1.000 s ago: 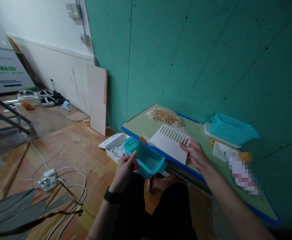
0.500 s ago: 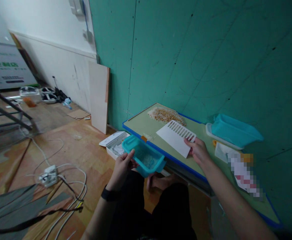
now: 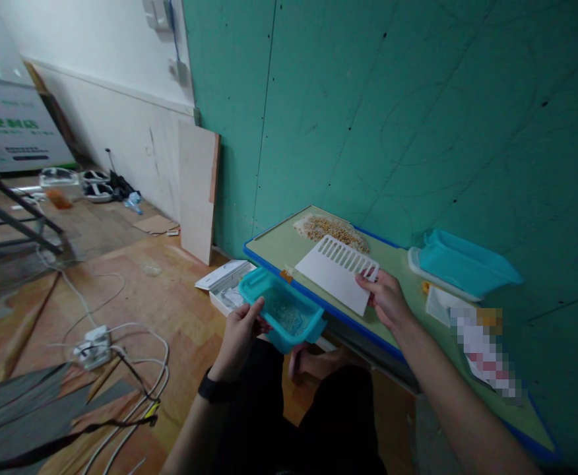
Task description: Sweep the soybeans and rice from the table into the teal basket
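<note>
My left hand (image 3: 243,323) is closed on the near left rim of a turquoise plastic container (image 3: 269,290), held just below the table's front edge. Pale grains lie on the container's floor. My right hand (image 3: 386,297) grips the right end of a flat white card (image 3: 331,280) with a row of long slots along its far side. The card is above the table (image 3: 279,241), over its front part. Behind it lies a heap of yellow beans mixed with pale grains (image 3: 331,229). Part of a pale patch by the table edge is hidden by the card.
A second turquoise container (image 3: 467,260) stands on a white lid at the table's right. Near it is a white dish (image 3: 437,303). An opened white box (image 3: 227,300) sits on the floor, left of the table. Cables and a power strip (image 3: 95,346) lie further left.
My right hand has moved the slotted card left, over the pale grains near the table's front edge. My left hand and the container have barely moved.
</note>
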### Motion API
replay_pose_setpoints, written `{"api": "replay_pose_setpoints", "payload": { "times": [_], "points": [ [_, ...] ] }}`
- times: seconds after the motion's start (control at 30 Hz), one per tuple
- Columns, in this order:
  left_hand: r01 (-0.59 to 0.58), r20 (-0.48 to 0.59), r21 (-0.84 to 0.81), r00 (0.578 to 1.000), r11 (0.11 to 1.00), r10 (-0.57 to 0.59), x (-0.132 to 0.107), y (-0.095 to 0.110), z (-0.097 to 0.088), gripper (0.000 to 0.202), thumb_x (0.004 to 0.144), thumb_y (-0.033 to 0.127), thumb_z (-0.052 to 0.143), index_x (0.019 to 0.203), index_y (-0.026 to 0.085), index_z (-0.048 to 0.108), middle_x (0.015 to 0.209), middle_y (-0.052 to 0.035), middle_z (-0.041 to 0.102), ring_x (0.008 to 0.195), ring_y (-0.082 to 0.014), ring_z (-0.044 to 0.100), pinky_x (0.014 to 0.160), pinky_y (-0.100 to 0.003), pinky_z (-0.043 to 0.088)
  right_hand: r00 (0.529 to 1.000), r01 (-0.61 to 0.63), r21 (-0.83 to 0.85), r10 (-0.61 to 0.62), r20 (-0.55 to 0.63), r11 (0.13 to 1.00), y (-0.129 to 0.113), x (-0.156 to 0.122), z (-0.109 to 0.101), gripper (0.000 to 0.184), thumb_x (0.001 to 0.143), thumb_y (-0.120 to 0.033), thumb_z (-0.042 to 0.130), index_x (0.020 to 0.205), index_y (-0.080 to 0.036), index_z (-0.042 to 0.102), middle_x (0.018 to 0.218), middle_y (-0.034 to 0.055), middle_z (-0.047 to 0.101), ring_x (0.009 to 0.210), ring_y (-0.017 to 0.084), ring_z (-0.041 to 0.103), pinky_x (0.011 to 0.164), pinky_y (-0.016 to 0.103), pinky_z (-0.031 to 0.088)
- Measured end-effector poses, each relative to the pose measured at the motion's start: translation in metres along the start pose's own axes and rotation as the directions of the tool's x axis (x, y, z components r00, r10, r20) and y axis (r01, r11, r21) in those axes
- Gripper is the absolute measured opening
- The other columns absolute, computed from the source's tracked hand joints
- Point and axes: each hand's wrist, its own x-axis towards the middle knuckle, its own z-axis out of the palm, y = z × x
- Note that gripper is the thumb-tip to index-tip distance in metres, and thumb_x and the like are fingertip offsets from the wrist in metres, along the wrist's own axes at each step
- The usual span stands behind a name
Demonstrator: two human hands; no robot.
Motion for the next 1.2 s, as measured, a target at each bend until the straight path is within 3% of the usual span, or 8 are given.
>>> {"api": "replay_pose_setpoints", "payload": {
  "times": [0.2,0.47,0.67,0.9,1.2],
  "points": [
    [0.003,0.012,0.007,1.000,1.000,-0.004,0.004,0.004,-0.002,0.054,0.054,0.061,0.091,0.052,0.018,0.058,0.044,-0.0008,0.061,0.041,-0.0133,0.060,0.047,-0.023,0.050,0.995,-0.013,-0.005,0.012,-0.104,1.000,0.009,0.027,0.016,0.047,0.045,-0.036,0.085,0.086,-0.020,0.067,0.077,0.0030,0.074,0.063,0.023,0.066,0.051,0.031,0.049],
    [-0.003,-0.002,0.005,1.000,1.000,0.003,0.003,0.007,-0.003,0.052,0.056,0.057,0.091,0.052,0.018,0.057,0.043,0.0009,0.059,0.041,-0.0126,0.058,0.046,-0.023,0.048,0.993,-0.077,0.008,0.075,0.090,0.997,0.009,0.016,0.044,0.043,0.046,-0.035,0.087,0.081,-0.019,0.067,0.073,0.0016,0.072,0.062,0.020,0.064,0.055,0.031,0.050],
    [-0.001,0.019,0.022,1.000,1.000,0.001,-0.002,0.009,-0.002,0.050,0.060,0.056,0.089,0.054,0.018,0.057,0.046,0.0003,0.061,0.043,-0.0125,0.059,0.047,-0.022,0.048,0.995,-0.030,0.067,0.024,0.101,0.997,0.004,0.005,0.040,0.045,0.049,-0.037,0.090,0.084,-0.019,0.068,0.077,0.0017,0.073,0.067,0.020,0.066,0.063,0.031,0.052],
    [0.000,0.009,-0.008,1.000,1.000,0.000,-0.001,0.010,-0.002,0.049,0.059,0.053,0.090,0.053,0.017,0.058,0.046,-0.0001,0.061,0.042,-0.0119,0.059,0.047,-0.021,0.048,1.000,0.029,0.016,-0.029,-0.009,0.999,0.007,0.018,0.040,0.045,0.049,-0.042,0.087,0.084,-0.021,0.066,0.077,0.0022,0.073,0.068,0.023,0.066,0.061,0.033,0.050],
    [-0.008,-0.036,0.015,0.999,1.000,0.009,0.005,0.019,-0.010,0.051,0.056,0.056,0.091,0.055,0.017,0.058,0.047,0.0001,0.062,0.043,-0.0124,0.061,0.048,-0.022,0.049,0.996,0.047,0.078,-0.053,0.071,0.996,0.013,0.013,0.053,0.046,0.051,-0.040,0.090,0.085,-0.018,0.068,0.081,0.0025,0.074,0.071,0.020,0.066,0.065,0.031,0.053]
  ]
}}
